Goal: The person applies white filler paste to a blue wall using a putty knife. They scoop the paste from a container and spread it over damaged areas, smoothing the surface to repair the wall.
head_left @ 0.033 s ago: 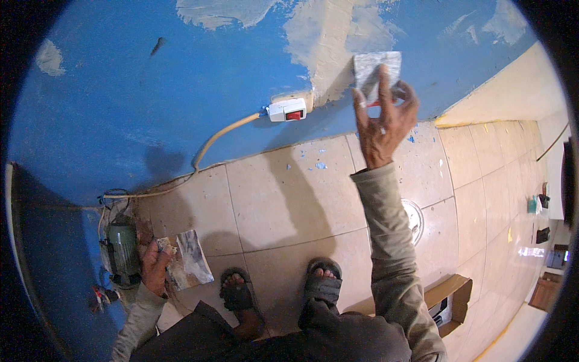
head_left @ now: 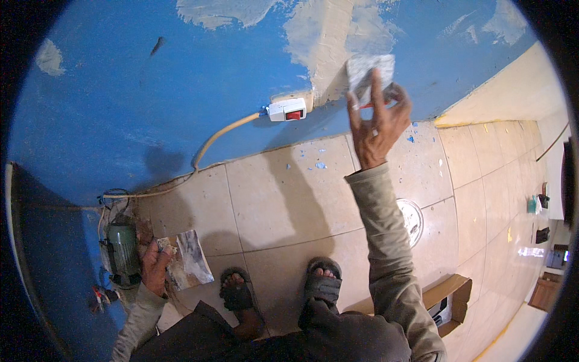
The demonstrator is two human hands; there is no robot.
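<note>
My right hand (head_left: 380, 130) is closed on a wide, putty-smeared square blade (head_left: 362, 66) with a bit of red showing under my fingers, held against the blue wall (head_left: 151, 84) at a vertical band of cream putty (head_left: 332, 30). Left of it, a white switch box (head_left: 277, 110) with a red rocker sits low on the wall, a yellowish cable (head_left: 226, 133) running from it. At lower left my left hand (head_left: 154, 265) grips a square plate (head_left: 193, 256) smeared with putty, beside a green motor (head_left: 123, 253) on the floor.
My sandalled feet (head_left: 322, 280) stand on beige tiles (head_left: 277, 199) flecked with blue paint chips. A white round lid or bucket (head_left: 410, 220) lies under my right forearm, an open cardboard box (head_left: 458, 301) at lower right. Small objects (head_left: 537, 205) line the floor at far right.
My right hand and the blade have shifted slightly left and a little downward along the wall. My left hand and the plate stay in place.
</note>
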